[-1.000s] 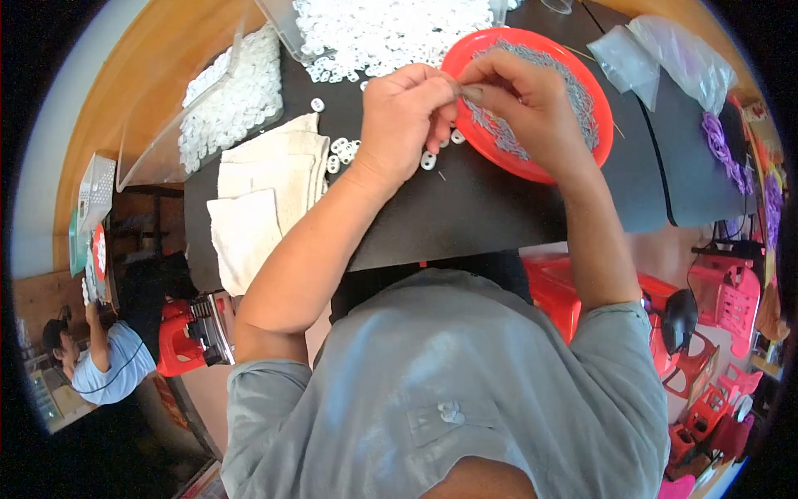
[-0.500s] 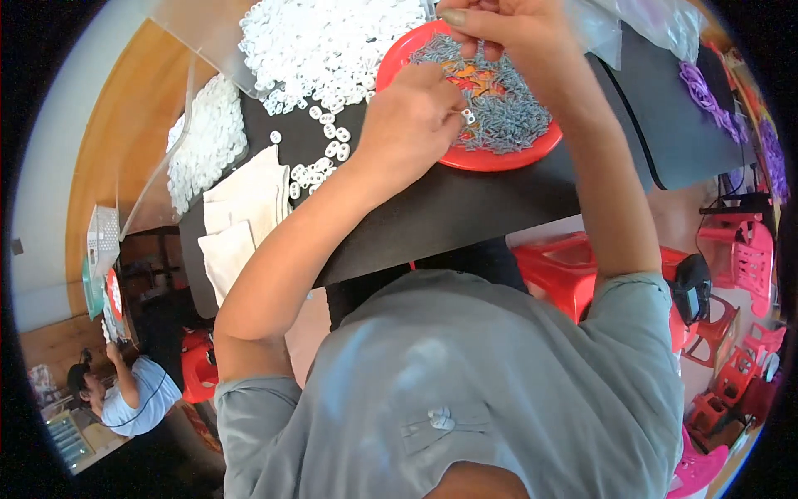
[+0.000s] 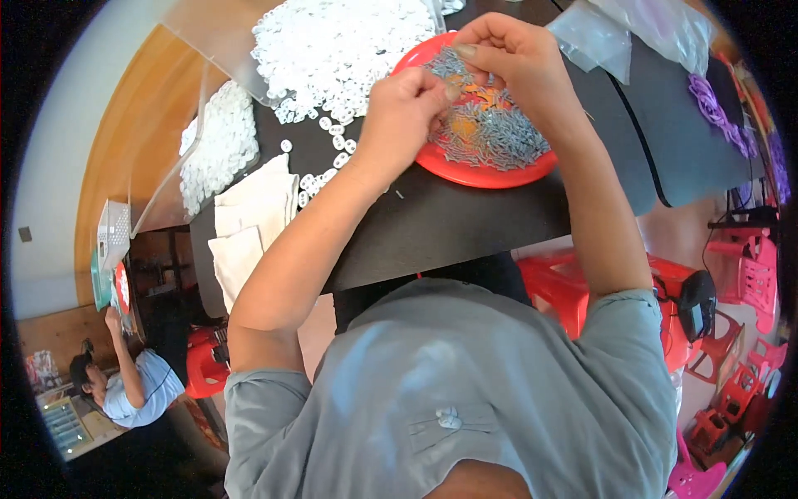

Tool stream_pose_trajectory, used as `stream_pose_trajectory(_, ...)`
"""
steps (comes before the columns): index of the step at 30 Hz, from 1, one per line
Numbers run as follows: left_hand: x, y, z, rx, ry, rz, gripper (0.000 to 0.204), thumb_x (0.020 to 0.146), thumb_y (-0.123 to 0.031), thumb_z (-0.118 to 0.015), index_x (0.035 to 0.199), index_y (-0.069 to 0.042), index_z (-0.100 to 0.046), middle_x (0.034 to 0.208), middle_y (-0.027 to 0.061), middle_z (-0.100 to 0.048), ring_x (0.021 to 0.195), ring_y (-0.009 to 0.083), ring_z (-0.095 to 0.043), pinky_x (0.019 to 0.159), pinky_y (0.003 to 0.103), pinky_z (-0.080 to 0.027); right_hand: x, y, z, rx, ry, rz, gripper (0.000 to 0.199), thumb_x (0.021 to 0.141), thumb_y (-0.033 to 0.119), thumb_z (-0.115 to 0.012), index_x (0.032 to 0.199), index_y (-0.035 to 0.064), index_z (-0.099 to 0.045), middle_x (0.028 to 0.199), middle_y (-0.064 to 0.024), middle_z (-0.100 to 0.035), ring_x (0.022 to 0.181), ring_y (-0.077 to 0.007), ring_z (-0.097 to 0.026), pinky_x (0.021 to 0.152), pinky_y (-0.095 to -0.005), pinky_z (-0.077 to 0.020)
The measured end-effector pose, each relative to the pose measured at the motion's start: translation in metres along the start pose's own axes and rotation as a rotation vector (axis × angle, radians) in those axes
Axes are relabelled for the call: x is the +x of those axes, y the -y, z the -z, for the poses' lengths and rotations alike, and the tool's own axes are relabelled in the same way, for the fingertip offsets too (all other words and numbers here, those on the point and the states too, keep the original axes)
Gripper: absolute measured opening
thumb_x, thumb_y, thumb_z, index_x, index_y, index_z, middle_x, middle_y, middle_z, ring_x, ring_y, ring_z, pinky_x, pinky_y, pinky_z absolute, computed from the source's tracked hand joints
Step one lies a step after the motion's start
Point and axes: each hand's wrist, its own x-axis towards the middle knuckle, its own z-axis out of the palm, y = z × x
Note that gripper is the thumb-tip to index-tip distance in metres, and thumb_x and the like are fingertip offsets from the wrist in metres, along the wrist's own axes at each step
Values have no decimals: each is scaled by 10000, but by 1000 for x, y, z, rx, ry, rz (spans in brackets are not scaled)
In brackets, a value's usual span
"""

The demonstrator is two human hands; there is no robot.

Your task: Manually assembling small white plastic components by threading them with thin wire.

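My left hand (image 3: 403, 112) is closed in a pinch over the left side of a red plate (image 3: 474, 176). What its fingers hold, if anything, is hidden. Just right of it, my right hand (image 3: 519, 62) is also closed, thumb against fingertips, above the plate's far side; I cannot make out anything between them. Many small thin grey pieces (image 3: 509, 137) lie heaped on the plate, whose orange-patterned bottom shows between them. Left of the plate, small white oval pieces with two holes (image 3: 341, 58) form a big pile, with several loose ones (image 3: 339, 143) nearer my left forearm.
A second white pile (image 3: 220, 141) lies by a clear plastic sheet. Folded cream cloth (image 3: 253, 200) rests at the dark table's (image 3: 465, 220) left edge. Plastic bags (image 3: 594, 37) and purple cord (image 3: 715, 108) lie right. Red stools (image 3: 553, 287) stand below; another person (image 3: 137, 387) works far left.
My left hand has shifted left, and the small white piece seen at its fingertips no longer shows. My right hand has come lower over the plate. The whole view has shifted slightly.
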Motion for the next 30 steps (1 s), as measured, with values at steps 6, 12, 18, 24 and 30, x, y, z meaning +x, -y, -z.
stream_pose_trajectory(6,-16,-4,41,-552,50,136,169,903,-86,-605,945,76,-625,724,71,-602,559,148,-557,477,272,-462,-5,4,-14,-6,56,-92,83,879,119,-633,905,40,-642,731,31,-593,634,-28,-521,545,-184,-357)
stream_pose_trajectory(12,-37,-2,67,-851,134,132,248,916,-105,-593,1132,15,-571,751,67,-602,550,164,-561,483,293,-458,-6,31,-47,20,188,45,74,895,79,-620,937,19,-630,772,14,-605,701,-40,-537,613,-197,-400)
stream_pose_trajectory(18,-36,15,75,-1182,215,108,118,929,-170,-574,947,-54,-579,715,26,-603,622,144,-560,535,281,-414,-4,40,-97,-121,146,444,77,850,3,-603,926,8,-608,852,-53,-588,777,-130,-578,678,-254,-457)
stream_pose_trajectory(24,-44,22,71,-1244,149,213,240,982,-246,-483,955,-34,-592,827,80,-624,737,188,-593,598,308,-452,-3,15,-122,-344,-53,558,54,881,3,-590,932,17,-584,828,-52,-566,728,-135,-564,655,-266,-468)
stream_pose_trajectory(30,-41,24,76,-1019,160,21,195,957,-161,-539,960,30,-579,820,112,-624,649,219,-606,539,327,-490,-7,20,-125,-98,-43,213,49,923,41,-575,959,11,-592,803,-21,-588,744,-60,-536,645,-225,-454)
